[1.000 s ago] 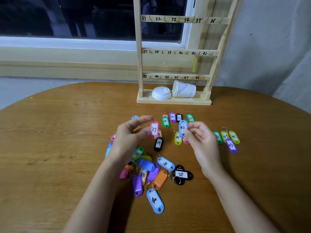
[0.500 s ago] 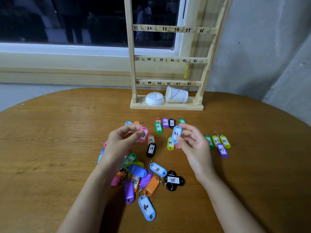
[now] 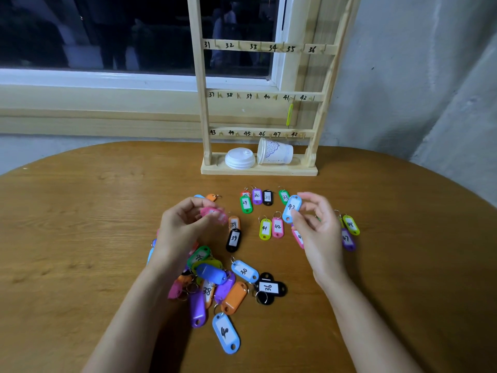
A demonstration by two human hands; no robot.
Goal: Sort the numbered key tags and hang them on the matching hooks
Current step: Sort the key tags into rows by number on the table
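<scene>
Dim indoor light; soft shadows on the table [image 3: 80, 238] beneath the forearms. Pink tag [image 3: 213, 213] in the left hand [image 3: 180, 230] is motion-blurred; blue tag [image 3: 291, 208] in the right hand [image 3: 320, 232] is sharp. Frame edges bow.

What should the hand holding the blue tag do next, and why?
Probably lift the light blue tag, pinched in the right hand, up to the hook marked 42 on the wooden rack. Its number looks like 42, and that hook looks bare.
</scene>
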